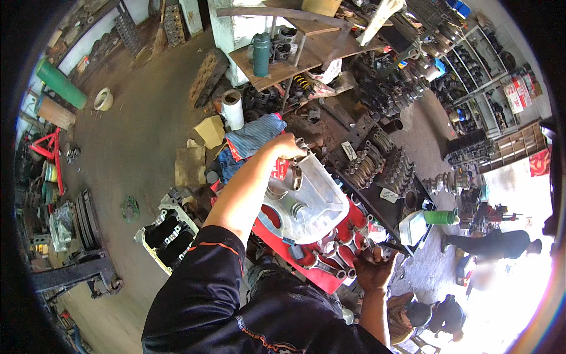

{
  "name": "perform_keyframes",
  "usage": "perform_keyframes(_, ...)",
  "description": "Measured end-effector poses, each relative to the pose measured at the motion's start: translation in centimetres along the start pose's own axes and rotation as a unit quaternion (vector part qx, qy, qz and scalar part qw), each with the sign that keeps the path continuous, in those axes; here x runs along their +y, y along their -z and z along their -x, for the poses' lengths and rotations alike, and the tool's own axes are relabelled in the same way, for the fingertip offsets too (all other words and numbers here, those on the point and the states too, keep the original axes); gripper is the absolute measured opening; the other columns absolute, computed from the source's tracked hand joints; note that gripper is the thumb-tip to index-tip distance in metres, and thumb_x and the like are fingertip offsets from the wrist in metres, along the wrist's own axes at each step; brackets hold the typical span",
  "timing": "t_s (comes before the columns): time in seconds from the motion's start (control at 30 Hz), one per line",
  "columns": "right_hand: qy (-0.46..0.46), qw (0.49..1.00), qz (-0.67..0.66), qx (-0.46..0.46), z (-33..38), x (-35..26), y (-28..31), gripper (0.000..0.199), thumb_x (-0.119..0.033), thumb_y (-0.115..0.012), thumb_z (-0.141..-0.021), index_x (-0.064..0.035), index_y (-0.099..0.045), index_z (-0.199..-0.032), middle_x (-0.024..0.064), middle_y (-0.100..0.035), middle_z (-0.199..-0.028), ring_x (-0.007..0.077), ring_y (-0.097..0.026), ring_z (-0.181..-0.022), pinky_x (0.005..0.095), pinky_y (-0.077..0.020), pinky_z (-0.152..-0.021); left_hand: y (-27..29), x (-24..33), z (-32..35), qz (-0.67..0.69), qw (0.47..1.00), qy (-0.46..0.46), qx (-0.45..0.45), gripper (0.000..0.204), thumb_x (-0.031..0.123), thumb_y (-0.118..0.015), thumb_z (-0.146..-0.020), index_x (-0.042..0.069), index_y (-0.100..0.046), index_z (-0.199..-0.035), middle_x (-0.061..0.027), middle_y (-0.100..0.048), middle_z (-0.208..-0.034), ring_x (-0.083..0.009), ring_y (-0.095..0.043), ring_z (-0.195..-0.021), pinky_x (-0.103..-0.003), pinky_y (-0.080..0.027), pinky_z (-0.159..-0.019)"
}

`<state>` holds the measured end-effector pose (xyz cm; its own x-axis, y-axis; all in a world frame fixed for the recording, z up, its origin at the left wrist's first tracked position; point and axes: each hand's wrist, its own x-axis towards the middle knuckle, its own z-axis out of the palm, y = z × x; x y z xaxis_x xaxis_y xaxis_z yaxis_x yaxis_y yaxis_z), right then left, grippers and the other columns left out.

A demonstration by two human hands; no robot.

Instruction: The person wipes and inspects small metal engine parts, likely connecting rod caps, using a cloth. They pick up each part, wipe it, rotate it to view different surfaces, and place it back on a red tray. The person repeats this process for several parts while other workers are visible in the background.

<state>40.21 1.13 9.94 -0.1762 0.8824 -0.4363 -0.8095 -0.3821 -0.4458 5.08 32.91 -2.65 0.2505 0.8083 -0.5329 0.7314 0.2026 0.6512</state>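
On the workshop floor at the left lies one pale engine block (165, 233) with dark cylinder bores, near the left edge of the counter (330, 159), which is crowded with dark metal parts. One rolled white tube (232, 109) stands upright farther back, beside one folded blue striped cloth (254, 134) at the counter's rear left corner. On the wooden shelf (277, 69) above stands one dark green flask (261, 54). The left hand (289, 146) reaches far forward on a fully stretched arm in a black sleeve, its fingers curled over the far rim of one silver metal cover (309, 203), gripping that edge with the knuckles up. The cover rests tilted on top of one red engine casting (330, 253) that lies along the counter's near edge; several grey bearing caps (330, 262) show in the red part, too crowded to count surely. The right hand (372, 270) comes up from below with the forearm nearly vertical, its fingers bent and pressed against the right end of the red casting; whether they pinch anything there I cannot tell. Just beyond it stand one white canister (411, 227) and one green bottle (441, 216) lying on its side at the counter's right edge. Two other people (492, 243) are on the floor at the right, one standing and one crouched lower down.
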Motion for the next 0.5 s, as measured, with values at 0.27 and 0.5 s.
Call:
perform_keyframes(0.27, -0.014, 0.994, -0.098, 0.035, 1.1, 0.6, -5.1, 0.076, -0.063, -0.052, -0.089, -0.0032, -0.054, -0.136, 0.0226, -0.056, -0.136, 0.0386, -0.062, -0.113, 0.0461, -0.0561, -0.091, -0.5, -0.5, 1.3, -0.022, 0.979, -0.127, 0.155, 0.044, 0.045, -0.071, -0.087, 0.007, -0.068, -0.109, -0.0193, -0.070, -0.107, -0.0316, -0.068, -0.095, -0.043, -0.054, -0.084)
perform_keyframes(0.5, -0.017, 0.997, -0.067, 0.030, 3.3, 1.3, -6.9, 0.083, -0.068, -0.047, -0.087, -0.0060, -0.049, -0.142, 0.0223, -0.060, -0.131, 0.0321, -0.065, -0.095, 0.0424, -0.0539, -0.080, -1.0, 4.0, 6.0, -0.222, 0.955, -0.110, 0.163, 0.034, 0.030, -0.076, -0.085, 0.010, -0.070, -0.111, -0.0180, -0.059, -0.117, -0.0355, -0.067, -0.104, -0.046, -0.056, -0.087)
